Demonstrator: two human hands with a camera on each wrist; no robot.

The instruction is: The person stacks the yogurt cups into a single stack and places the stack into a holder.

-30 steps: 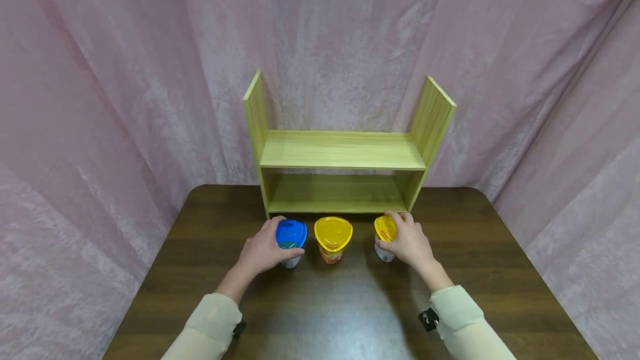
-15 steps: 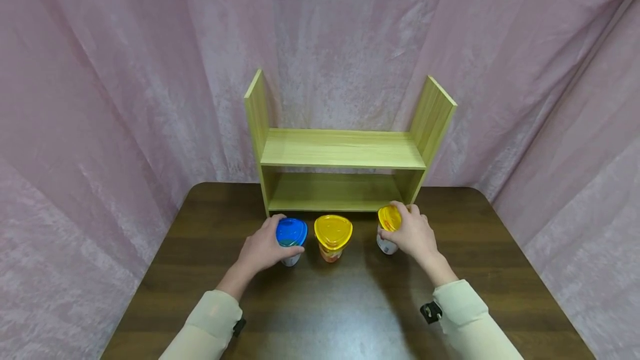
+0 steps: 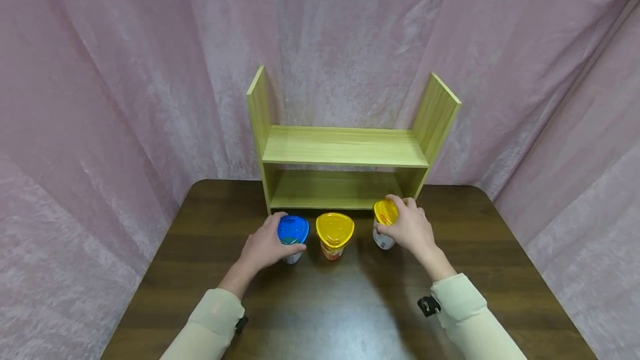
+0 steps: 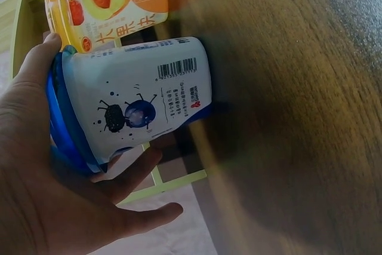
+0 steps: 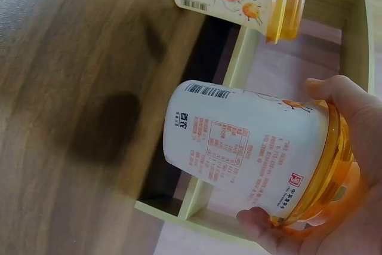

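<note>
My right hand grips a white yogurt cup around its yellow lid, thumb on one side and fingers on the other. In the right wrist view this cup is raised off the table, with its shadow apart from it. My left hand holds the blue lid of another yogurt cup, which stands on the table and carries a printed blueberry figure. Between the hands stands a third cup with a yellow lid and a fruit-printed label, touched by neither hand.
A light wooden two-tier shelf with tall side panels stands at the back of the dark wooden table, right behind the cups. Pink curtains hang behind and beside the table.
My right hand has lifted its yellow-lidded cup and carried it a little toward the shelf, then slightly left. The left hand and the other two cups have stayed in place.
</note>
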